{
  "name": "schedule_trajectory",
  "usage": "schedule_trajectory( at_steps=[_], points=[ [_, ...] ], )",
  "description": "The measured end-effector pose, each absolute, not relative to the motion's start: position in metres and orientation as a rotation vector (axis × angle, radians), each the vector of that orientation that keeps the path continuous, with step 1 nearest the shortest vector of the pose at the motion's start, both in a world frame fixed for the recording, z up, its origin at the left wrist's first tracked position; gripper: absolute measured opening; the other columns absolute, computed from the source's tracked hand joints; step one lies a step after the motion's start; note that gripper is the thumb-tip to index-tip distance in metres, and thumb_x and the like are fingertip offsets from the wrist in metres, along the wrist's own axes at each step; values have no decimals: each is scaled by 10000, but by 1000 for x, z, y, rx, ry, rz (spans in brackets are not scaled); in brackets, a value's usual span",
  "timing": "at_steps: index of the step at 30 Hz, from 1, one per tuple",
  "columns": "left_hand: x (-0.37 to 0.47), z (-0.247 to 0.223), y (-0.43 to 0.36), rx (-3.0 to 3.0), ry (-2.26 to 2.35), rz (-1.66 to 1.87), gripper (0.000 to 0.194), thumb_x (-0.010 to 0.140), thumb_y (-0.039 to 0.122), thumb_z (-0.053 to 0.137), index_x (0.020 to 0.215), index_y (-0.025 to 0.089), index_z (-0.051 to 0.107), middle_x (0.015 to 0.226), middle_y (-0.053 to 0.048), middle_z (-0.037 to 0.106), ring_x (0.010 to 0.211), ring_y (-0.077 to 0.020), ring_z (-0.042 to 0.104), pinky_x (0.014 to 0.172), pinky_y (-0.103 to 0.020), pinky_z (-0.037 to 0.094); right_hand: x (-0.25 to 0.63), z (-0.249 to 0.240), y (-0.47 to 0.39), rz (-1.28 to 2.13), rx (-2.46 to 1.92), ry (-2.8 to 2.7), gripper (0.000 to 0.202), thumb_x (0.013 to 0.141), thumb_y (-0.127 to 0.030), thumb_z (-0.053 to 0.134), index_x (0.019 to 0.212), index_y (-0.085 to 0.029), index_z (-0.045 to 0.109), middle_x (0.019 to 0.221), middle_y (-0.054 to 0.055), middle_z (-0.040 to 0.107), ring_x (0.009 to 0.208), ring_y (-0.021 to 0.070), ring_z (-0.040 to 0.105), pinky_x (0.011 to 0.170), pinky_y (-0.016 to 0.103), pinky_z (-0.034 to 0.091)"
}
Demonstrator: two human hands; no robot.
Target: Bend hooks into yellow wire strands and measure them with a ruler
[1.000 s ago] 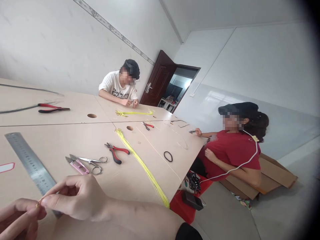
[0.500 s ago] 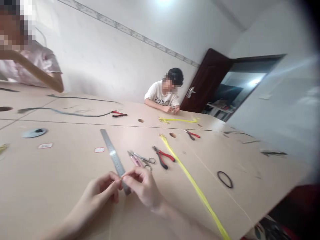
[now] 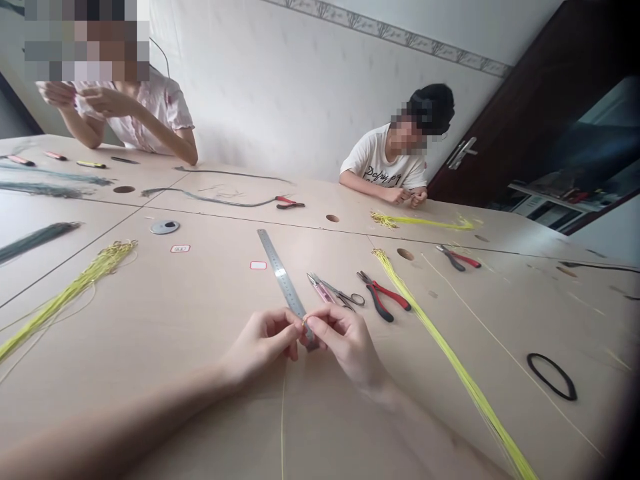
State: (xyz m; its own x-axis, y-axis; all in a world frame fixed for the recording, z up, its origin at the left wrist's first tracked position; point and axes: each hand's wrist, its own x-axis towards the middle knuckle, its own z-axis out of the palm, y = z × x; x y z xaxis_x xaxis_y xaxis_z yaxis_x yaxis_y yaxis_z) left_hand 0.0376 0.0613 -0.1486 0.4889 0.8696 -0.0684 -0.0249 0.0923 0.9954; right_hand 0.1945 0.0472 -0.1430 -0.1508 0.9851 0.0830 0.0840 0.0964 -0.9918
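Observation:
My left hand [image 3: 267, 343] and my right hand [image 3: 350, 340] meet fingertip to fingertip over the lower end of a steel ruler [image 3: 283, 273]. Both pinch a tiny yellow-orange piece [image 3: 304, 321] between thumb and forefinger. A thin yellow thread [image 3: 283, 420] runs down from near my left fingers toward the bottom edge. Just beyond my right hand lie pink-handled snips [image 3: 321, 288], small scissors [image 3: 345, 293] and red-and-black pliers [image 3: 384, 295]. To the right a long bundle of yellow threads [image 3: 440, 337] stretches across the table.
Another yellow bundle [image 3: 75, 293] lies at left, near a grey disc [image 3: 165, 227] and dark bundles. A black ring [image 3: 551, 377] and second pliers [image 3: 459, 258] are at right. Two people sit across the table [image 3: 200, 293], which has round holes.
The view has swung left, so the table, tools and hands appear further right, and the left yellow bundle shows more fully. My hands keep the same pinch over the ruler.

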Motion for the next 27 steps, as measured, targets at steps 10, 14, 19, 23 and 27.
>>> schedule_trajectory(
  at_steps=[10,14,19,23,27],
  points=[
    [37,-149,63,1279,840,803,226,820,315,529,665,155,566,541,27,563,553,-107,502,605,-230,409,195,-142,48,1172,-1147,-1449,169,788,-301,563,714,-167,634,601,-8,569,508,87,425,494,236,359],
    [37,-147,63,1288,845,797,234,810,338,554,662,158,566,534,31,548,557,-109,501,593,-227,406,195,-142,48,1165,-1166,-1449,183,781,-318,568,717,-163,640,592,-6,557,504,88,421,480,236,347],
    [37,-147,63,1309,851,799,232,800,337,570,660,152,579,544,28,553,565,-108,500,590,-223,405,195,-147,47,1164,-1190,-1428,189,781,-343,584,780,-158,622,583,-16,520,511,90,430,480,235,350],
    [37,-149,64,1314,877,808,234,814,331,555,665,151,574,524,39,544,541,-91,488,572,-207,389,196,-149,47,1148,-1198,-1381,255,767,-393,616,889,-173,571,573,-58,440,504,80,416,489,225,359],
    [37,-149,64,1318,914,824,226,807,324,560,663,150,563,509,50,534,512,-76,464,540,-191,363,196,-146,47,1155,-1183,-1400,226,801,-388,577,756,-166,571,556,-48,460,492,72,405,476,213,345]
  ],
)
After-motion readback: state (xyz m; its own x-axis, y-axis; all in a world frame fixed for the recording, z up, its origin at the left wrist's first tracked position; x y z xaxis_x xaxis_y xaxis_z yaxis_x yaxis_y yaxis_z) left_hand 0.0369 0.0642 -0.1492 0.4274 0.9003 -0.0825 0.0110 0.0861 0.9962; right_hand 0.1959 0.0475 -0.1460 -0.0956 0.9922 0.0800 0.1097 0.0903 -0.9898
